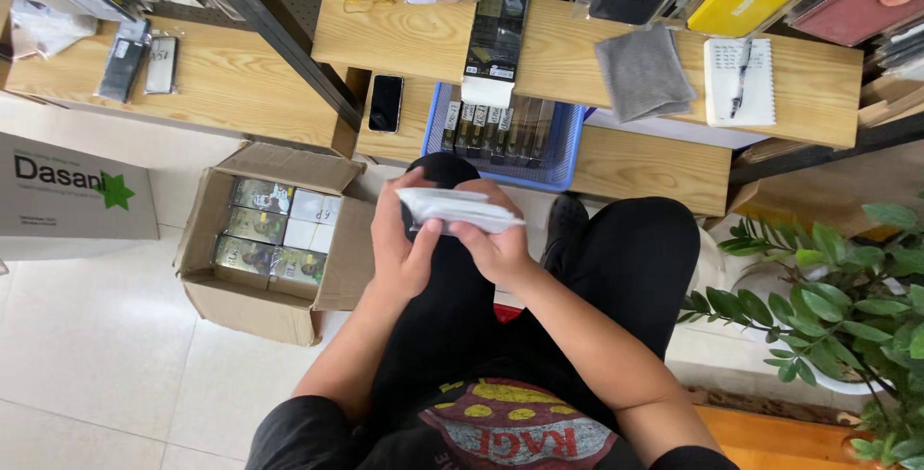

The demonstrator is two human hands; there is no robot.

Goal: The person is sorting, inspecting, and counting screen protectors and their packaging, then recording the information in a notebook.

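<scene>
Seated person's left hand (402, 244) and right hand (496, 244) together clamp a white packet (457, 208) above the lap, unopened so far, open box (279, 239) just left, blue basket (505, 138) ahead.

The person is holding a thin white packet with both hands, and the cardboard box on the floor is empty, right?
Not quite. The head view shows the open brown cardboard box on the floor is full of small packaged boxes. Both the left hand and right hand do hold the thin white packet.
</scene>
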